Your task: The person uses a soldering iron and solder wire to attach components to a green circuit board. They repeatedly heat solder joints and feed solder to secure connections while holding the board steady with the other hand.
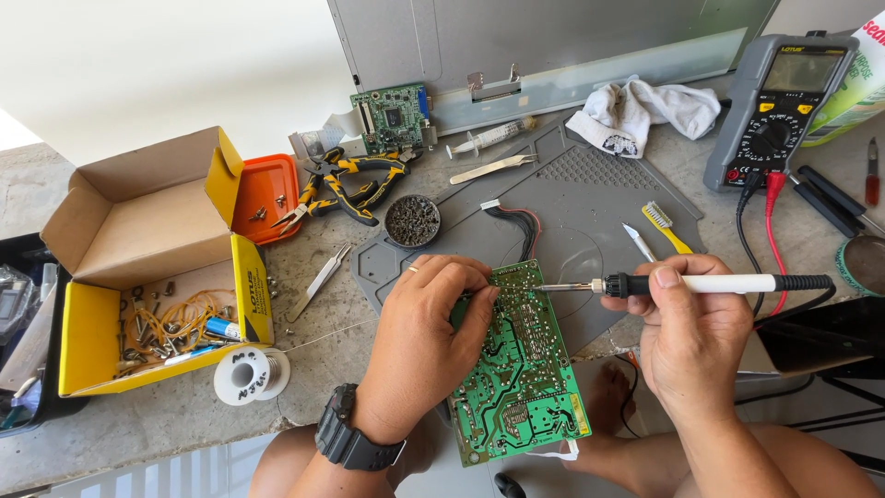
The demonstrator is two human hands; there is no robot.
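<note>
Yellow-flapped cardboard box [147,267] sits beside solder spool [251,374].

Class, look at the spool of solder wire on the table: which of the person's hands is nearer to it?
Left. The left hand grips the green circuit board, just right of the solder spool. The right hand, holding the soldering iron, lies farther right, beyond the board.

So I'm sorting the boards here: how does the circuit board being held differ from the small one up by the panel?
The held circuit board is larger, tilted off the bench edge in the left hand, and shows its solder side with pale traces. The small circuit board lies flat on the bench, untouched, component side up with a black chip and a ribbon cable. Both are green.
</note>
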